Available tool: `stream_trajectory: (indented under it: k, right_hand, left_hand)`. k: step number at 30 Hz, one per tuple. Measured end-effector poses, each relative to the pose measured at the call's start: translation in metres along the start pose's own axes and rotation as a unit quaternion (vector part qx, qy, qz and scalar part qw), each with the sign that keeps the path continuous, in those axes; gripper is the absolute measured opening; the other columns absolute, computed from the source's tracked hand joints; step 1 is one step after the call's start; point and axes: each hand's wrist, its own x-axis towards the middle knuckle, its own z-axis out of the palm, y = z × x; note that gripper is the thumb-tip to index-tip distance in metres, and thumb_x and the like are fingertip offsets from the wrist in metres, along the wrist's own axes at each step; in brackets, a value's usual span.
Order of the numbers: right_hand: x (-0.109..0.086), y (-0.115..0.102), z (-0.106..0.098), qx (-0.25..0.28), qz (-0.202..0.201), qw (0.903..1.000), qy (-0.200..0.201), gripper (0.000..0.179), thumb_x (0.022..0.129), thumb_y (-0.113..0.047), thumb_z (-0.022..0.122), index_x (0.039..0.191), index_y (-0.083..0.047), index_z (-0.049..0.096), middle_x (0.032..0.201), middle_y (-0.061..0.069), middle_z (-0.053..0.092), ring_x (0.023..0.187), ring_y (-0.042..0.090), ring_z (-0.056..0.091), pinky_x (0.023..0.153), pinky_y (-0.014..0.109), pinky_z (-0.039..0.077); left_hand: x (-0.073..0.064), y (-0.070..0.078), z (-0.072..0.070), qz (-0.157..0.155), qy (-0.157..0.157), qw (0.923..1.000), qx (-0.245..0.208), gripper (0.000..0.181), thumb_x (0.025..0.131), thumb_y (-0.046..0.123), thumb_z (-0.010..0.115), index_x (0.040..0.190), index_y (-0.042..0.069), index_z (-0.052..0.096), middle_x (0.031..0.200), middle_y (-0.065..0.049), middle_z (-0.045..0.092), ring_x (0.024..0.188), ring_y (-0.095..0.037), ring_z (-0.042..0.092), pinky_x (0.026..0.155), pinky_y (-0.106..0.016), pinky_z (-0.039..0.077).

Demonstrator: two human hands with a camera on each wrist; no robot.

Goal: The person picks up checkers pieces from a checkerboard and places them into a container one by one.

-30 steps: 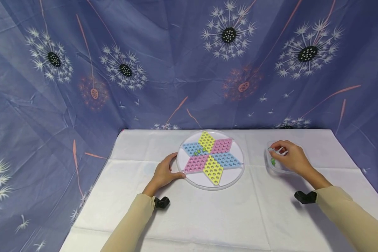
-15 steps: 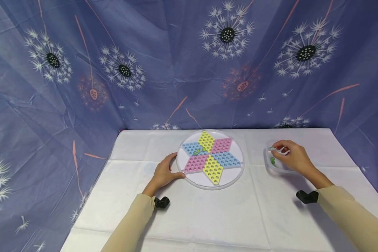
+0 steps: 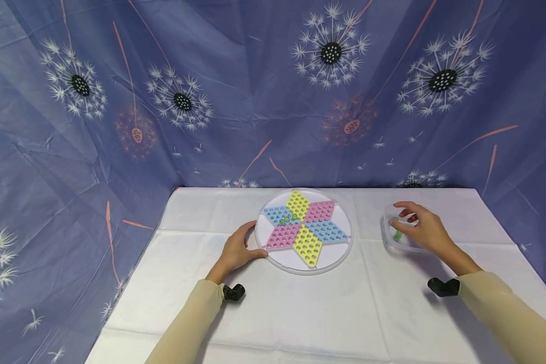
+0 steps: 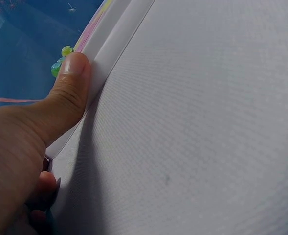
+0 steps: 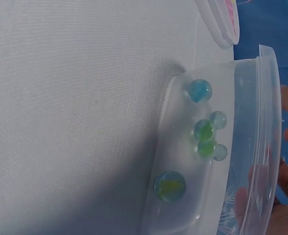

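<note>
My left hand (image 3: 237, 253) holds the left rim of a round white Chinese checkers board (image 3: 273, 257). In the left wrist view the thumb (image 4: 68, 90) lies against the rim. Green marbles (image 3: 287, 219) sit in the board's blue left point, towards the centre. Over a clear plastic container (image 3: 393, 247) at the right is my right hand (image 3: 423, 228), thumb and index finger apart and no thing seen between them. The right wrist view shows several marbles in the container: a blue one (image 5: 200, 90), a yellow-streaked one (image 5: 170, 186) and green ones (image 5: 204, 129).
A white cloth (image 3: 318, 313) with creases covers the table. Blue fabric printed with dandelions (image 3: 255, 91) hangs behind the table and along both sides. Black wrist cameras (image 3: 443, 286) sit by the sleeves. Board and container stand apart on the cloth.
The right thumb and index finger, close together before, have spread apart over the container. The left hand and the board have stayed in place.
</note>
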Motion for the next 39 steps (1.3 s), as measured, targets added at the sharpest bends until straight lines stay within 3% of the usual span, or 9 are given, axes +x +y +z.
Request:
stream_trajectory:
  k: [12, 22, 28, 39]
  right_hand:
    - [0.002, -0.003, 0.004, -0.004, 0.001, 1.0, -0.004, 0.05, 0.095, -0.03, 0.076, 0.137, -0.007, 0.062, 0.11, 0.02, 0.067, 0.093, 0.036, 0.062, 0.069, 0.039, 0.049]
    - [0.017, -0.013, 0.005, -0.004, -0.041, 0.9992, 0.004, 0.043, 0.092, -0.022, 0.08, 0.131, -0.011, 0.066, 0.106, 0.017, 0.068, 0.088, 0.033, 0.063, 0.068, 0.034, 0.049]
    - [0.031, -0.025, 0.011, -0.009, -0.056, 0.9984, 0.009, 0.041, 0.091, -0.025, 0.081, 0.128, -0.012, 0.068, 0.103, 0.011, 0.068, 0.086, 0.029, 0.063, 0.07, 0.036, 0.05]
    - [0.058, -0.057, 0.039, 0.029, -0.066, 0.9973, -0.014, 0.037, 0.093, -0.023, 0.079, 0.126, -0.01, 0.07, 0.107, 0.016, 0.069, 0.091, 0.036, 0.064, 0.074, 0.046, 0.05]
  left_hand:
    - [-0.001, -0.004, 0.0, 0.002, 0.001, 1.0, -0.001, 0.101, 0.072, 0.036, 0.095, 0.155, 0.011, 0.044, 0.089, -0.006, 0.053, 0.072, -0.015, 0.044, 0.068, -0.032, 0.038]
    - [0.002, -0.006, 0.0, 0.01, -0.001, 0.9999, 0.003, 0.101, 0.073, 0.037, 0.095, 0.156, 0.01, 0.044, 0.087, -0.005, 0.053, 0.071, -0.015, 0.043, 0.068, -0.031, 0.038]
    - [0.002, -0.005, 0.001, 0.02, 0.0, 0.9998, 0.005, 0.101, 0.074, 0.037, 0.094, 0.155, 0.008, 0.043, 0.087, -0.006, 0.054, 0.07, -0.015, 0.043, 0.067, -0.03, 0.038]
    - [0.0, -0.003, 0.0, 0.011, 0.005, 0.9999, 0.002, 0.1, 0.073, 0.036, 0.095, 0.155, 0.009, 0.044, 0.089, -0.005, 0.053, 0.072, -0.015, 0.044, 0.068, -0.03, 0.039]
